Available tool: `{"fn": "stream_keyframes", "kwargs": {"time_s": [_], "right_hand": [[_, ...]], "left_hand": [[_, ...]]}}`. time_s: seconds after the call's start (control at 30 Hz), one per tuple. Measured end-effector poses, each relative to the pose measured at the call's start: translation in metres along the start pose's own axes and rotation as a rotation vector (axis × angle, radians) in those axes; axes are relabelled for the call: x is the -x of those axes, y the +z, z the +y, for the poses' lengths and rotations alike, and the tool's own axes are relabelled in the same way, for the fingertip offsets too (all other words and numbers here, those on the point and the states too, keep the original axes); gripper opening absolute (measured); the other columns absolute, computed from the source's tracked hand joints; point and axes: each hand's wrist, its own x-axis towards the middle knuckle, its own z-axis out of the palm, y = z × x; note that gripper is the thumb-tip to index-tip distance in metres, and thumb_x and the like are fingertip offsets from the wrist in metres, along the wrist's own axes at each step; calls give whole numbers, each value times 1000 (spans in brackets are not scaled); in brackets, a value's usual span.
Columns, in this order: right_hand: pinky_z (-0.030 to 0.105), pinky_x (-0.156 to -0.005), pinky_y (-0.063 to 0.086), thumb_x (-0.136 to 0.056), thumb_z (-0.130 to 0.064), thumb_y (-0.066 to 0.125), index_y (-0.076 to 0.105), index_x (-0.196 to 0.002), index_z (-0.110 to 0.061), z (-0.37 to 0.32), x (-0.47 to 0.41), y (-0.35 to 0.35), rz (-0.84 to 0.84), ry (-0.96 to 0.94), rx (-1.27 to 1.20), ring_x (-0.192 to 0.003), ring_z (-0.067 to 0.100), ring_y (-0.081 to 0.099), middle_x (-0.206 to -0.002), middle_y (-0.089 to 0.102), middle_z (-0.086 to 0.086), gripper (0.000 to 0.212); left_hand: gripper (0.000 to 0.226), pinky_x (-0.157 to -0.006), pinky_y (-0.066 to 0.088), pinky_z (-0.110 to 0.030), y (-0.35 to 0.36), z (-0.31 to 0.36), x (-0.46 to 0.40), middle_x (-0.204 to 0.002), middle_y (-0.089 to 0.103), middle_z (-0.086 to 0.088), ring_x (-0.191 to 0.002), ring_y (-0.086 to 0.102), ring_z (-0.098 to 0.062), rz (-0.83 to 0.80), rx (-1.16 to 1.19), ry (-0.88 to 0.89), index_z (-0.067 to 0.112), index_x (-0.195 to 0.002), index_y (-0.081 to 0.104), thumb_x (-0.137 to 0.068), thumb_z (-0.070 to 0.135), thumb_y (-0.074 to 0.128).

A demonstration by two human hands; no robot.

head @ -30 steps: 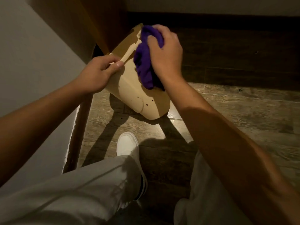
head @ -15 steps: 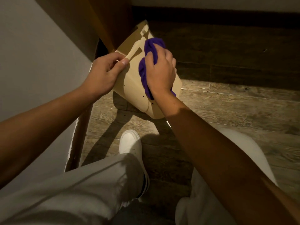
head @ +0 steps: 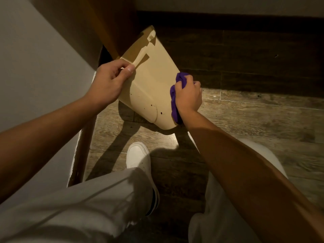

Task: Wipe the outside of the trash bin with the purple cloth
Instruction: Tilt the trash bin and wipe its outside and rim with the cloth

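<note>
The beige plastic trash bin (head: 150,81) is being held tilted off the wood-plank floor (head: 254,116), its long axis slanting from the rim end, up and away by the brown wooden panel (head: 112,23), down to its rounded base end, which is pointing toward the person and hanging just above the floor. The left hand (head: 108,85) is pinching the bin's rim edge, thumb on the outer wall and fingers curled behind it, a closed grip on the bin. Across the bin from that grip, the right hand (head: 188,95) is wrapping shut around the bunched purple cloth (head: 174,100), pressing it against the bin's right side edge near the base. Dark specks are showing on the wall between the two grips, down toward the base. To the right of the cloth grip the floor is lying open; left of the rim grip, a pale wall (head: 35,67) is crowding close. Below the bin a white shoe (head: 138,155) is planted on the floor. No writing is readable on the bin.
</note>
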Motion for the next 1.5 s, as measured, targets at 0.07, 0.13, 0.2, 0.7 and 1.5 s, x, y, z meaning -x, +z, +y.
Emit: {"fn": "stream_keyframes", "kwargs": {"time_s": [0.07, 0.13, 0.2, 0.7, 1.5], "right_hand": [[35, -81, 44, -105, -40, 46, 55, -137, -20, 9, 0, 1, -8, 22, 17, -116, 30, 57, -129, 56, 13, 38], [36, -82, 44, -105, -40, 45, 55, -137, -20, 19, 3, 3, -18, 59, 39, -118, 31, 57, -131, 57, 14, 39], [38, -84, 46, -106, -40, 43, 54, -138, -19, 26, 8, 4, -26, 103, 66, -119, 33, 56, -132, 57, 15, 40], [36, -84, 51, -101, -46, 53, 63, -126, -24, 9, -30, -67, 70, 304, -229, -101, 22, 65, -118, 66, 2, 35], [20, -78, 45, -103, -42, 49, 55, -142, -31, -131, 8, -64, 60, -431, -198, -107, 12, 57, -134, 53, 1, 41]], "left_hand": [[24, -77, 40, -25, -1, -2, 0, -110, 63, 13, -100, 55, 1, 4, 3, 10, 26, -114, 67, -104, 39, 50], [24, -77, 40, -24, -1, -3, -1, -111, 63, 10, -99, 55, 1, 6, 1, 20, 26, -114, 67, -104, 39, 50], [24, -76, 40, -24, -3, -5, -3, -111, 63, 9, -98, 55, 1, 12, -1, 15, 26, -113, 67, -104, 39, 50], [26, -77, 44, -30, -21, 39, -44, -106, 62, 13, -95, 58, -7, -119, -202, 12, 34, -110, 65, -101, 52, 49], [41, -73, 42, -26, -11, 38, -40, -85, 63, 12, -75, 56, 5, -61, 5, 14, 29, -86, 62, -109, 44, 32]]}}
